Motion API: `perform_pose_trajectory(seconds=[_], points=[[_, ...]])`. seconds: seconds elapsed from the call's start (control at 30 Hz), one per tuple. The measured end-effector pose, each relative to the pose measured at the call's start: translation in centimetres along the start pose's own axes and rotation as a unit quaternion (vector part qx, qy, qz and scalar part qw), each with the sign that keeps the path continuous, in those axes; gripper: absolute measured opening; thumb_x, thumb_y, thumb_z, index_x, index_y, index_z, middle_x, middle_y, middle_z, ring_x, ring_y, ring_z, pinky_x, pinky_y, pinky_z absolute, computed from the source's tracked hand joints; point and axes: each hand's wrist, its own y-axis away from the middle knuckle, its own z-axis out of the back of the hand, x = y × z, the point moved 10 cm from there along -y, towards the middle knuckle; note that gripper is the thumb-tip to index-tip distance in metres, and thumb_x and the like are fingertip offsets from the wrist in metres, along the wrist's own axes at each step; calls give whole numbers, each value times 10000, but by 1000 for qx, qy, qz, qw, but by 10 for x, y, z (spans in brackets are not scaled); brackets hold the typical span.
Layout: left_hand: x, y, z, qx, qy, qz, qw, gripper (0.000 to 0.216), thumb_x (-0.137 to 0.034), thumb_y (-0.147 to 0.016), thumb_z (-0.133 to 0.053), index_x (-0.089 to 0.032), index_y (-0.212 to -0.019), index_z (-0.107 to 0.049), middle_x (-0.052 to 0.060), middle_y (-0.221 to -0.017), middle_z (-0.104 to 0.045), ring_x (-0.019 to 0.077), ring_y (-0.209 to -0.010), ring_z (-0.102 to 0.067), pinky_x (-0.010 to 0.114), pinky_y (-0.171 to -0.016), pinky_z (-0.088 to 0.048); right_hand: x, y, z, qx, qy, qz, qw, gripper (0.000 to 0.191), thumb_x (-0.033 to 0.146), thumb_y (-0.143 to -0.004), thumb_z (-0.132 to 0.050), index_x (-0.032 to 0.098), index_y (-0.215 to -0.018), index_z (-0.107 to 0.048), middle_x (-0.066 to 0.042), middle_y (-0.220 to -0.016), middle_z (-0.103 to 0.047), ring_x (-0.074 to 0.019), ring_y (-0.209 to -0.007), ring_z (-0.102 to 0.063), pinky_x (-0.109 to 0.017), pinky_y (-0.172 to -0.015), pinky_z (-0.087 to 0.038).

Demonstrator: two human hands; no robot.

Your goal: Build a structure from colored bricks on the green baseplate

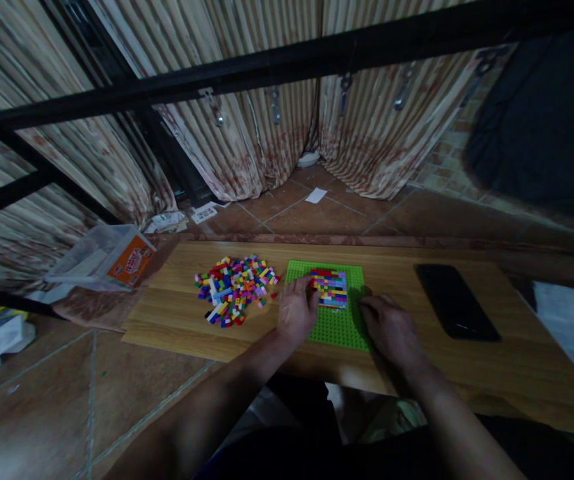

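Observation:
A green studded baseplate (339, 333) lies on the wooden table. On its upper part sits a block of toy bricks (333, 288) in several colours, laid in rows with red along the far side. My left hand (297, 312) rests over the plate's left side, its bent fingertips against the block's left edge. Red shows at those fingertips, but whether it is a separate brick is unclear. My right hand (394, 328) is loosely closed at the plate's right edge, thumb and fingertips together. Anything inside that pinch is hidden.
Left of the plate is a pile of loose toy bricks (237, 288). A black phone-like slab (457, 303) lies on the table (167, 313) at right. A clear plastic bin (99, 257) with an orange label stands beyond the left end. A dark metal bar (277, 63) crosses above, before striped curtains (247, 147).

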Motion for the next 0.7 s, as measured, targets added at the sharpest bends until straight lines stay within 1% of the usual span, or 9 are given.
perform_pose_trajectory(seconds=[0.1,0.17,0.27,0.37,0.43,0.53,0.7], points=[[2,2,7,-17,21,1,1000,311,-249,-879,-555,-168,-1178,-540,95,-1108,-644,222,-1063,-585,395,-948,-485,0,0,0,1,-3,7,1000,245,272,-901,-445,186,-938,-671,-83,-920,-656,-215,-785,-639,-344,-739,-502],[5,3,19,-30,15,-4,999,292,-235,-889,-530,-166,-1172,-548,95,-1096,-644,222,-1070,-581,393,-955,-482,1,1,1,0,-3,10,1000,248,268,-906,-437,186,-940,-669,-83,-927,-657,-213,-783,-637,-344,-740,-501],[16,5,44,-39,-36,-13,999,250,-167,-888,-486,-176,-1116,-587,85,-1069,-647,221,-1078,-578,391,-982,-461,2,1,1,1,4,11,1000,243,266,-907,-439,188,-932,-668,-86,-943,-658,-212,-783,-635,-342,-736,-500],[32,5,62,-13,-112,-16,994,243,-108,-855,-489,-167,-1046,-627,88,-1039,-657,228,-1023,-591,379,-944,-473,3,1,2,3,7,6,1000,233,266,-906,-447,190,-930,-666,-81,-937,-655,-209,-787,-636,-335,-736,-499],[40,5,67,18,-164,-21,986,209,-113,-841,-512,-161,-993,-647,93,-1010,-663,240,-990,-597,387,-914,-477,3,1,1,4,7,3,1000,232,266,-907,-448,190,-933,-665,-79,-929,-655,-212,-794,-637,-334,-743,-498],[46,5,65,53,-220,-27,974,155,-125,-836,-536,-167,-910,-666,86,-983,-669,239,-963,-599,384,-911,-466,2,0,0,4,7,6,1000,234,263,-907,-448,184,-932,-667,-80,-923,-657,-215,-796,-636,-338,-753,-496],[44,6,59,77,-256,-28,963,192,-107,-861,-493,-163,-869,-677,89,-998,-675,231,-957,-599,380,-942,-447,0,1,0,-5,1,11,1000,232,266,-904,-455,185,-931,-671,-80,-941,-660,-208,-795,-640,-328,-743,-498]])
